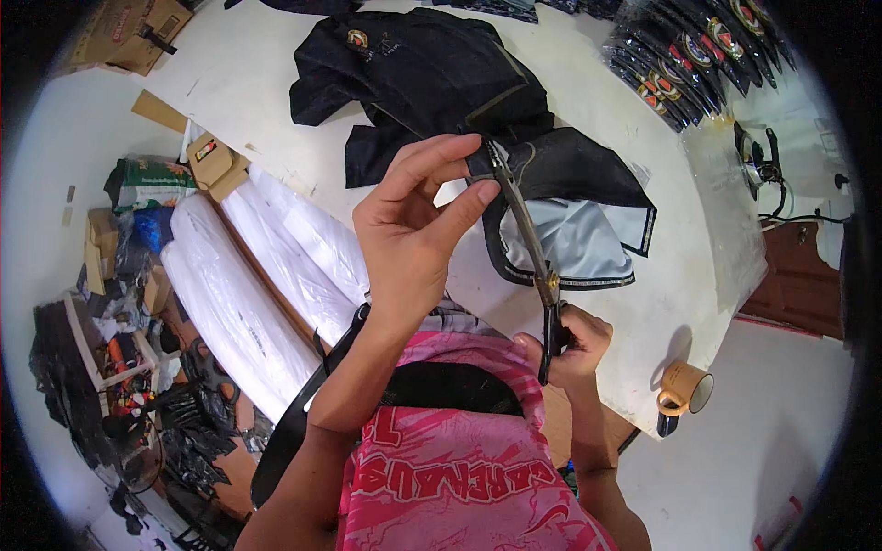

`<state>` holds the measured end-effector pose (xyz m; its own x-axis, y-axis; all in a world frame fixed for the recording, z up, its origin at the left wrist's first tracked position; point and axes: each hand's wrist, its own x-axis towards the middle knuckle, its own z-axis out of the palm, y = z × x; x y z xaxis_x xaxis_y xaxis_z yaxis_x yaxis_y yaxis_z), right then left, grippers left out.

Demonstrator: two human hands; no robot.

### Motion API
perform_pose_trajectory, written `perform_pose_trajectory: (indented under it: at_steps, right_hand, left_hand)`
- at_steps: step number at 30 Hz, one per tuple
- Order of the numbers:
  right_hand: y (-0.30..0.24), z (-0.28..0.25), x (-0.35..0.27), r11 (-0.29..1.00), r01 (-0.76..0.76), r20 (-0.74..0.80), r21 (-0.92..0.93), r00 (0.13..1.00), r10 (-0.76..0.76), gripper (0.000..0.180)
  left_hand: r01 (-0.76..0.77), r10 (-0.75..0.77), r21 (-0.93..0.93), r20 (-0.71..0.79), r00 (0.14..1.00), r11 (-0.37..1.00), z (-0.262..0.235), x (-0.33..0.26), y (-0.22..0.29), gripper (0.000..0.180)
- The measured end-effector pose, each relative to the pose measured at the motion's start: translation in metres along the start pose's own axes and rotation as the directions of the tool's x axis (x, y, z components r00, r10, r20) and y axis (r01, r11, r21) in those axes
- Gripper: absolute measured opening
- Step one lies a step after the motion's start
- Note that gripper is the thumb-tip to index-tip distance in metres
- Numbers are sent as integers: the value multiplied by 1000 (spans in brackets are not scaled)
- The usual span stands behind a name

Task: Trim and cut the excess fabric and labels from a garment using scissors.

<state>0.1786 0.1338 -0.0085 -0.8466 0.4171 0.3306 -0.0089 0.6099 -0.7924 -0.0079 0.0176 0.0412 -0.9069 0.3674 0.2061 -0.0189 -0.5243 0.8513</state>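
My left hand pinches a dark fabric edge between thumb and fingertips. That edge appears to belong to the dark garment, which has a pale lining and a dark trim band along its border. In my right hand are large scissors, gripped by their black handles. The blades point up and away, and their tips are right beside the pinched cloth. Whether the blades touch the fabric cannot be made out. Just beyond lies a black garment with a small round badge, spread on the white table.
Several long plastic-wrapped white rolls lean at the table's left side. Bagged dark garments with badges fill the far right. An orange-tan mug stands near the right edge. A cardboard box sits far left, above floor clutter.
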Motion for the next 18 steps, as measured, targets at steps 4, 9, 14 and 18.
perform_pose_trajectory:
  at_steps: [4,9,14,18]
  right_hand:
    - [-2,-3,0,998,-26,10,-54,1000,27,47]
    - [-3,-5,1,996,5,10,-89,1000,-4,47]
    - [-4,-6,1,995,9,16,-95,1000,-7,45]
    - [-4,-6,0,995,-2,9,-96,1000,3,43]
  left_hand:
    - [-56,54,65,27,998,996,3,-1,0,39]
    - [-93,90,73,44,995,993,3,0,0,39]
    - [-126,120,120,56,991,985,1,1,1,39]
    - [-129,122,128,55,991,983,1,1,2,39]
